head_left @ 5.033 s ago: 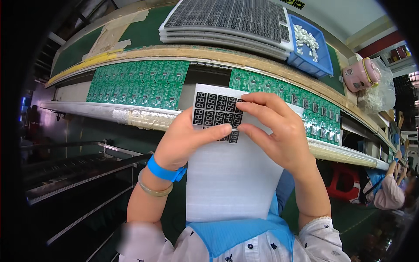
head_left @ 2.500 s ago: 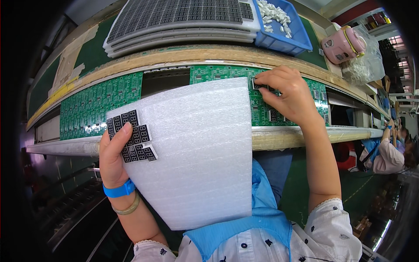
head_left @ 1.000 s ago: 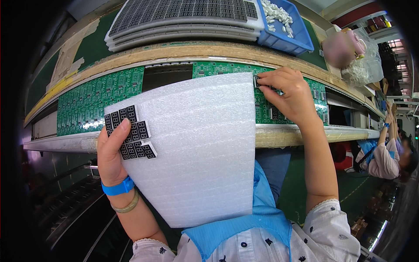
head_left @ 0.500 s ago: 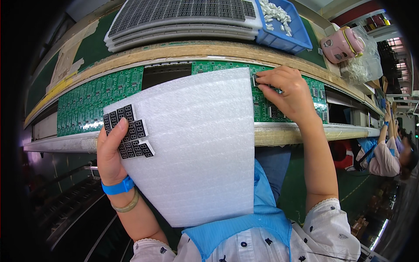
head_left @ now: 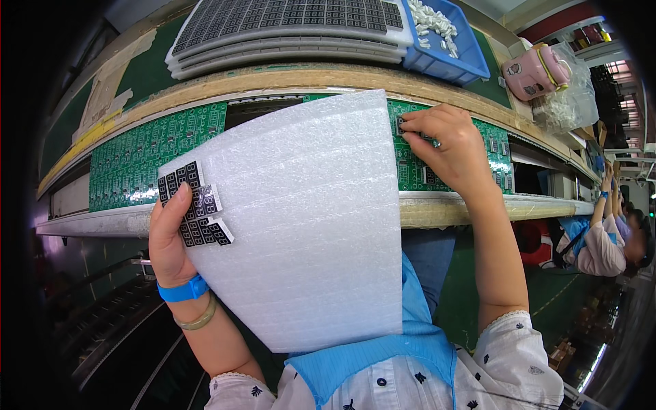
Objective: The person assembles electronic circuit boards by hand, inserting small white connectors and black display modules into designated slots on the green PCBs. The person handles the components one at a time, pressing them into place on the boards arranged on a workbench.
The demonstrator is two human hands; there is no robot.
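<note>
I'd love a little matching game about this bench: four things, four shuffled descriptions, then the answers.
1. left hand
2. right hand
3. blue plastic bin
4. pink container

A. beside a clear plastic bag
B. pinching a seven-segment display at a green circuit board
C. holding small white pieces
D. gripping a white foam sheet

Pairs: 1-D, 2-B, 3-C, 4-A

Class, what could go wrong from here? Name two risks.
Display modules lie on the foam sheet; the left hand's thumb covers only some, so a tilt might slide others off.

The foam sheet hides part of the circuit board on the right, so misplaced parts there might go unnoticed.
</note>
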